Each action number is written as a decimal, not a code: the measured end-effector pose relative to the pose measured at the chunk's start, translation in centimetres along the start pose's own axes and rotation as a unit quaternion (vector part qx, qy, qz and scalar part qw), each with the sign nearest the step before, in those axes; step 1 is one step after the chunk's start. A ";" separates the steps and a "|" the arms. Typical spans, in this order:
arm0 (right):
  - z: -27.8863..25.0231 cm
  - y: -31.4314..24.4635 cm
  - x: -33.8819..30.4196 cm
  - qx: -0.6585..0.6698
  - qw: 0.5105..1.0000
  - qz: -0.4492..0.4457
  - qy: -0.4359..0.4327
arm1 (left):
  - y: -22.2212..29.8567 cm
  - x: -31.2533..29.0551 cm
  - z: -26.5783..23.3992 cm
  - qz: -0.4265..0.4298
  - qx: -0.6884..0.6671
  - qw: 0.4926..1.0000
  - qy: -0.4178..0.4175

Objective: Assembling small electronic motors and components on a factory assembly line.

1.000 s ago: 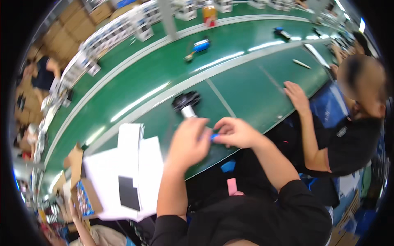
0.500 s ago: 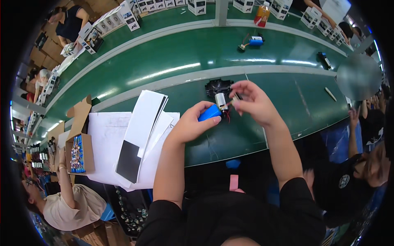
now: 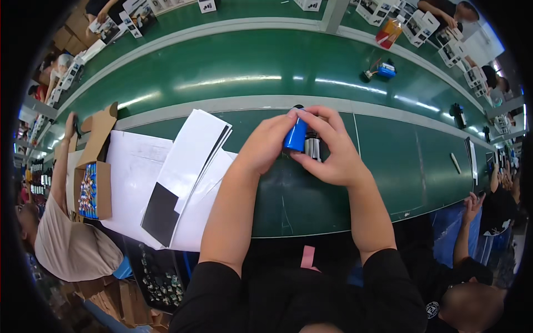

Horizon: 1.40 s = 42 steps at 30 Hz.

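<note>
Both hands meet around a blue battery pack [image 3: 296, 136], which stands tilted, its long side toward the far edge. My left hand [image 3: 266, 143] presses against its left side, fingers closed. With my right hand [image 3: 335, 152], I grip it too: the fingers reach over its upper end and the thumb is near its lower end. Just to the right of the pack, a silver motor [image 3: 312, 147] shows between the pack and my right palm. A bit of black housing [image 3: 298, 106] peeks out above the fingertips; the rest of it is hidden by my hands.
White sheets [image 3: 191, 150] lie left of my hands, beside an open carton [image 3: 103, 191] of blue packs. A wired blue-and-black unit [image 3: 386, 70] rests on the green belt [image 3: 233, 66] beyond the grey rail. A white stick [image 3: 455, 163] lies right. Co-workers sit on both sides.
The blue pack has moved from the left of the motor up onto the motor unit. My right hand has let go of the wire connector and closed over the pack. The view has shifted.
</note>
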State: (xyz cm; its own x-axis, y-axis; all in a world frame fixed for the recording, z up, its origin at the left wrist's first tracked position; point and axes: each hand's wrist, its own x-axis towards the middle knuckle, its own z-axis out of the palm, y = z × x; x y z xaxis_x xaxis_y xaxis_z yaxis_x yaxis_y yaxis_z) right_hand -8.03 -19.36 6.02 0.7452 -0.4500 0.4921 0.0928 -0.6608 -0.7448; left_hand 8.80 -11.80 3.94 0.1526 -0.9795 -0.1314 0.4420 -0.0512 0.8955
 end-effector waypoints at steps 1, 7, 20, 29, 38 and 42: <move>0.3 -0.1 -0.2 -0.042 0.999 -0.009 0.013 | -0.1 0.1 0.2 -0.010 -0.002 1.000 0.003; 0.7 1.9 -0.4 0.269 0.955 0.073 0.097 | -1.4 0.9 -1.3 0.119 0.078 0.990 -0.003; -2.2 7.1 -0.8 0.599 0.741 0.264 0.148 | -2.0 1.1 -0.6 0.081 0.219 0.971 0.050; -3.0 6.9 0.1 0.459 0.812 0.302 0.194 | -2.0 1.6 -1.7 0.181 0.265 0.946 0.052; -1.8 7.9 -0.7 0.016 0.978 0.196 0.063 | -0.3 1.8 -2.3 -0.050 0.191 0.976 0.088; -1.3 6.4 -0.1 -0.116 0.981 0.150 0.046 | -0.6 1.9 -2.7 -0.088 0.230 0.964 0.104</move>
State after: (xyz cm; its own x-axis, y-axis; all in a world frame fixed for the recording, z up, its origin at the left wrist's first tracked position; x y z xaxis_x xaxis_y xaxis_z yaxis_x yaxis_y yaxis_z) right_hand -8.41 -24.35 1.80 0.6518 -0.6906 0.3132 -0.2830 -0.6047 -0.7445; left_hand 11.19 -13.14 2.02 0.3060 -0.8901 -0.3377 0.0459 -0.3405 0.9391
